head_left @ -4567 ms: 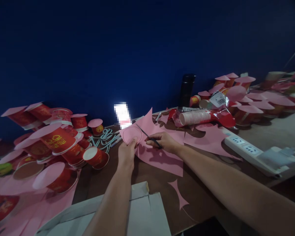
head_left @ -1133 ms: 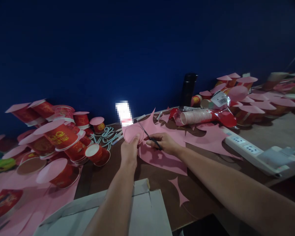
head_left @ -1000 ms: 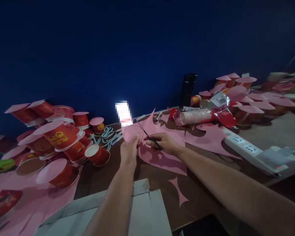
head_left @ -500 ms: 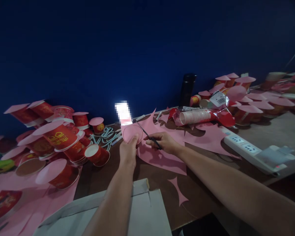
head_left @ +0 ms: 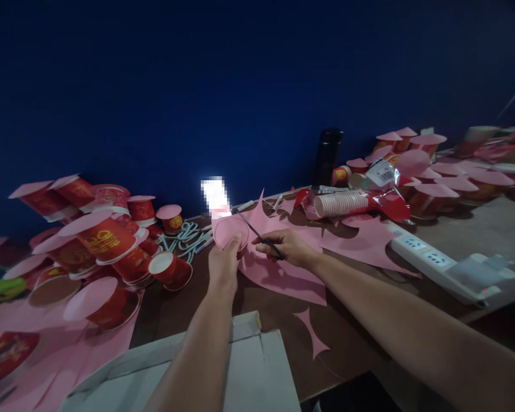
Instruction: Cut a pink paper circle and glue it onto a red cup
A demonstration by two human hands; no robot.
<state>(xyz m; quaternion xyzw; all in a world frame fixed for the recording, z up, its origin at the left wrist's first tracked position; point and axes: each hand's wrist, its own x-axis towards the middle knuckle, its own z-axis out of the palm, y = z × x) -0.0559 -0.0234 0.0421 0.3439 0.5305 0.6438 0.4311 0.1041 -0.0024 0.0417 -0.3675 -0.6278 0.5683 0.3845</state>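
Observation:
My left hand (head_left: 224,264) pinches a sheet of pink paper (head_left: 278,269) just below a circle (head_left: 232,232) marked on it, holding that part up off the brown table (head_left: 184,312). My right hand (head_left: 283,246) grips dark scissors (head_left: 260,236), whose blades point up and left along the circle's right edge. The rest of the sheet lies on the table under my right wrist.
Red paper cups with pink paper lids (head_left: 98,240) are heaped at left and at far right (head_left: 429,166). A sleeve of stacked cups (head_left: 347,203), a black bottle (head_left: 326,154), a white power strip (head_left: 438,260), a white box (head_left: 223,377) near me and pink scraps (head_left: 312,335) surround my hands.
Hands and scissors stay in nearly the same place. The pink circle has turned slightly in my left hand and the scissors have shifted a little along its edge.

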